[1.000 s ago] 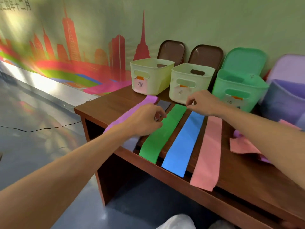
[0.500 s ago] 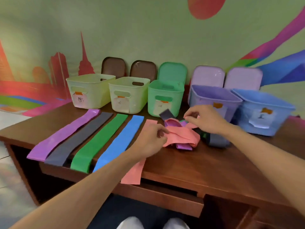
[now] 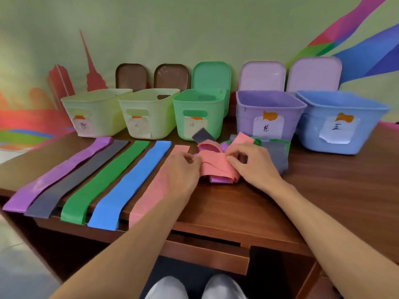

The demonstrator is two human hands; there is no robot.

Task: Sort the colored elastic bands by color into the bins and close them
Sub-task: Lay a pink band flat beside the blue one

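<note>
Left hand [image 3: 183, 169] and right hand [image 3: 254, 167] each pinch the pink band [image 3: 216, 167] on the tangled pile [image 3: 276, 154] between them, probably teasing it loose; five laid-out strips [image 3: 108, 180] lie left of both hands, open bins [image 3: 269, 100] beyond.

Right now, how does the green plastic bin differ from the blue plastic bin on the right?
The green plastic bin is narrower than the blue plastic bin. The green bin's lid behind it matches its colour; the blue bin's lid is pale lilac. Both stand open, each with a taped paper label in front.
</note>
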